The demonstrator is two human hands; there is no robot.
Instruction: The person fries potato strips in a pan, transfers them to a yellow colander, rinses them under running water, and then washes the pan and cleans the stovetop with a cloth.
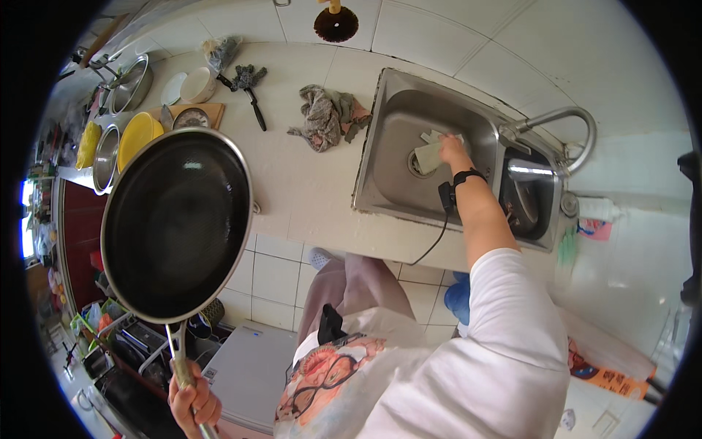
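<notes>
At the lower left, my left hand (192, 400) grips the handle of a dark frying pan (175, 225) with a metal rim. The pan is held up, its inner face toward me, and nothing lies in it. My right hand (452, 149) reaches down into the large basin of a stainless steel sink (392, 148). It grasps a pale greenish cloth (429, 158), which hangs over part of the drain (415, 164). A black band with a cable circles my right wrist.
A curved faucet (587, 126) stands beside the smaller basin (526, 203), which holds dark cookware. A crumpled grey rag (321, 118) lies left of the sink. Further left are a black-handled tool (255, 110), a yellow bowl (137, 137) and a wooden board (218, 112).
</notes>
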